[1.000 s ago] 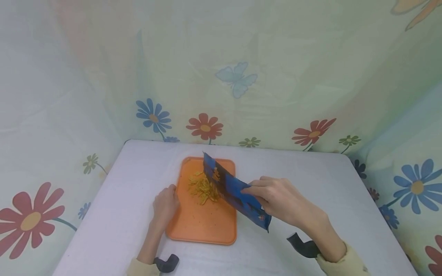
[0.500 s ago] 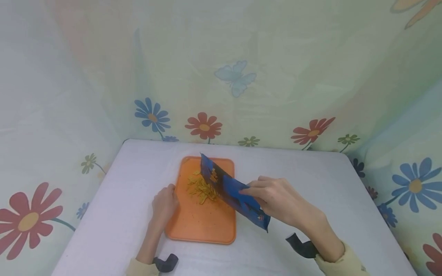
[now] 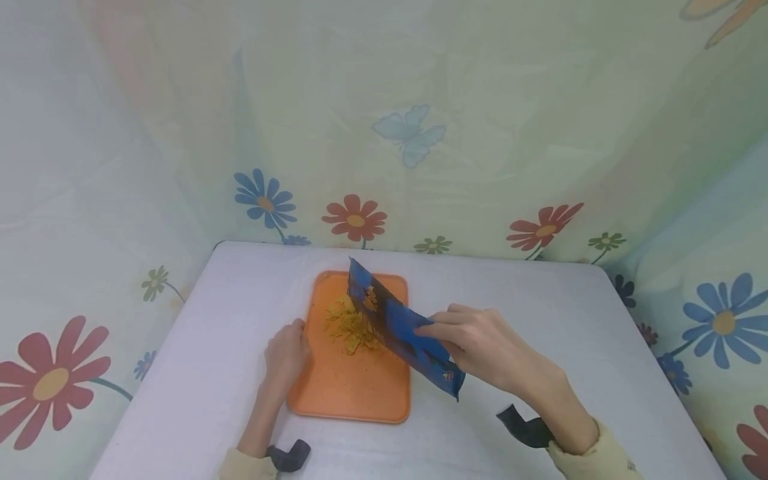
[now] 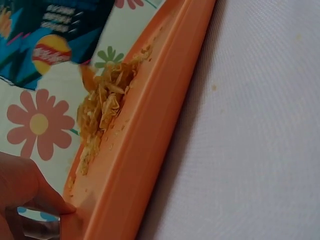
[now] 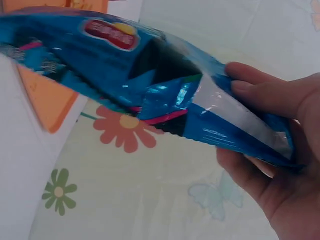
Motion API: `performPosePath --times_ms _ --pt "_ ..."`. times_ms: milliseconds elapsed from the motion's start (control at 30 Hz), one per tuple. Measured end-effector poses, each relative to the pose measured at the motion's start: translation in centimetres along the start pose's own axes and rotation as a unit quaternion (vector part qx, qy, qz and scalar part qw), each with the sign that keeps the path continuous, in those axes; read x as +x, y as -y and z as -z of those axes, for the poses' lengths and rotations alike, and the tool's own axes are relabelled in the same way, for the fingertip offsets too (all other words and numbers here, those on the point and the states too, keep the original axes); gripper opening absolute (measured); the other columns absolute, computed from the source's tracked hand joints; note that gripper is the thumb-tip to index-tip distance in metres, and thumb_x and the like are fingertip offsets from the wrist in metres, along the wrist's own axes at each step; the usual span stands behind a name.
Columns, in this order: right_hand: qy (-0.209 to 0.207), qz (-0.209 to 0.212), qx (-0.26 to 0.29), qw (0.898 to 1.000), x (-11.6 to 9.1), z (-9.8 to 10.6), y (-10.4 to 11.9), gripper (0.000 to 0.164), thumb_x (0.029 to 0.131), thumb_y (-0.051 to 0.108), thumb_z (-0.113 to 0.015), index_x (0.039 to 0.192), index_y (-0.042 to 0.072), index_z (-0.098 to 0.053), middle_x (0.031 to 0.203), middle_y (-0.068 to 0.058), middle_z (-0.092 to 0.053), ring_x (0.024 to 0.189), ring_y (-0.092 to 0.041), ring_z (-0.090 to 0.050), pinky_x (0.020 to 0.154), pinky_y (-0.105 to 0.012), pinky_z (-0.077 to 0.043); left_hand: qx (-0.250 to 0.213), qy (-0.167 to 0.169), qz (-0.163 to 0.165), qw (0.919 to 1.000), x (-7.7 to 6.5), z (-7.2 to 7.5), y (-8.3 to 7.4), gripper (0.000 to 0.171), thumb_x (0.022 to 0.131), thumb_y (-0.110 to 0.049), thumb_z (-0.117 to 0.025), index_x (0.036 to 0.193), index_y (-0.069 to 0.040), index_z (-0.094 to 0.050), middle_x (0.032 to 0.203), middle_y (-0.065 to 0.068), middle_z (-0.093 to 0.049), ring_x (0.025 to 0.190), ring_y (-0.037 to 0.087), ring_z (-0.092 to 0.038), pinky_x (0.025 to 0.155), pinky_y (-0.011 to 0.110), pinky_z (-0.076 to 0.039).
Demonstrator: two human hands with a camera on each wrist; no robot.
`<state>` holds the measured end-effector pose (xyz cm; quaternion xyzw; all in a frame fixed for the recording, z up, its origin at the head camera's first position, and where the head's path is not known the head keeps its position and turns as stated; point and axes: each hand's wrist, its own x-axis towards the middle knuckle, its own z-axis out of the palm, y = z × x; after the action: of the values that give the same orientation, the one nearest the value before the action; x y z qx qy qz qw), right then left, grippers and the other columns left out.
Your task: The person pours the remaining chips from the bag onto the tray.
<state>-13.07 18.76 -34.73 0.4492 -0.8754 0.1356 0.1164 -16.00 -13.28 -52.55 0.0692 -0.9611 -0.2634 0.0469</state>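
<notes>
My right hand (image 3: 483, 347) grips a blue chip bag (image 3: 399, 327) by its right part, holding it slantwise over the right side of an orange tray (image 3: 354, 393). In the right wrist view the thumb and fingers lie on opposite faces of the bag (image 5: 115, 65). A pile of yellow potato chips (image 3: 348, 327) lies on the tray, partly hidden behind the bag in the head view. At the tray's left edge, my left hand (image 3: 288, 357) pinches the rim; the left wrist view shows its fingertips on the tray (image 4: 135, 165) beside the chips (image 4: 107, 95).
The tray stands on a white-covered table (image 3: 510, 287). Behind and at the sides hangs a flowered curtain (image 3: 420, 80). Black wrist mounts (image 3: 528, 428) are on both forearms. Small crumbs lie on the tray and a speck on the cloth.
The bag has shifted slightly: its far tip is a little higher and its near corner has moved left. Some chips in the pile look rearranged. Both hands stay nearly in place.
</notes>
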Motion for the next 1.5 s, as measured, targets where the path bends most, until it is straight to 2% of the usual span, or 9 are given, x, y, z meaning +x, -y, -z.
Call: performPosePath --times_ms 267,667,900,1067,1200,1500 --pt "0.011 -0.005 -0.003 1.000 -0.2 0.2 -0.1 0.027 0.079 -0.001 -0.073 0.100 0.016 -0.076 0.088 0.006 -0.072 0.072 -0.005 -0.058 0.060 -0.014 -0.049 -0.007 0.002 0.002 1.0000 0.0 -0.2 0.0 0.026 0.091 -0.005 -0.055 0.115 0.000 -0.062 0.092 0.016 -0.067 0.076 0.027 -0.064 0.065 0.041 -0.053" --pt "-0.005 -0.012 0.005 1.000 -0.5 1.0 0.2 0.028 0.080 -0.002 -0.071 0.100 0.017 -0.076 0.088 0.007 -0.071 0.069 -0.003 -0.052 0.054 -0.011 -0.042 -0.003 -0.004 -0.003 1.0000 0.2 -0.3 0.3 0.024 0.090 -0.005 -0.055 0.112 0.000 -0.062 0.090 0.016 -0.067 0.073 0.027 -0.062 0.063 0.042 -0.051" --pt "-0.001 -0.017 0.003 1.000 -0.5 1.0 0.2 0.027 0.080 -0.003 -0.070 0.099 0.016 -0.076 0.083 0.008 -0.069 0.067 -0.002 -0.050 0.052 -0.010 -0.039 -0.009 -0.001 0.007 0.9999 0.1 -0.4 0.2 0.024 0.092 -0.007 -0.055 0.114 -0.001 -0.062 0.090 0.014 -0.067 0.074 0.025 -0.062 0.064 0.040 -0.051" --pt "0.000 -0.018 0.005 1.000 -0.5 0.9 0.2 0.026 0.081 -0.003 -0.069 0.099 0.016 -0.076 0.081 0.008 -0.068 0.066 -0.001 -0.050 0.052 -0.010 -0.039 -0.006 -0.005 0.001 1.0000 0.2 -0.4 0.3 0.022 0.092 -0.007 -0.055 0.112 -0.001 -0.062 0.089 0.014 -0.066 0.074 0.025 -0.061 0.065 0.041 -0.051" --pt "-0.006 -0.021 0.007 1.000 -0.6 0.7 0.1 0.026 0.080 -0.003 -0.070 0.098 0.016 -0.076 0.082 0.008 -0.069 0.067 -0.001 -0.051 0.053 -0.010 -0.040 -0.003 -0.008 -0.004 1.0000 0.2 -0.4 0.3 0.022 0.092 -0.007 -0.054 0.111 0.000 -0.062 0.087 0.014 -0.066 0.073 0.025 -0.061 0.064 0.041 -0.050" --pt "-0.032 -0.039 0.003 0.999 -1.1 0.0 0.0 0.027 0.079 -0.001 -0.073 0.099 0.016 -0.076 0.082 0.008 -0.069 0.071 -0.002 -0.055 0.057 -0.012 -0.045 -0.005 -0.005 -0.009 0.9999 0.1 -0.2 0.2 0.024 0.092 -0.006 -0.055 0.114 0.001 -0.063 0.088 0.016 -0.068 0.064 0.019 -0.056 0.053 0.031 -0.047"
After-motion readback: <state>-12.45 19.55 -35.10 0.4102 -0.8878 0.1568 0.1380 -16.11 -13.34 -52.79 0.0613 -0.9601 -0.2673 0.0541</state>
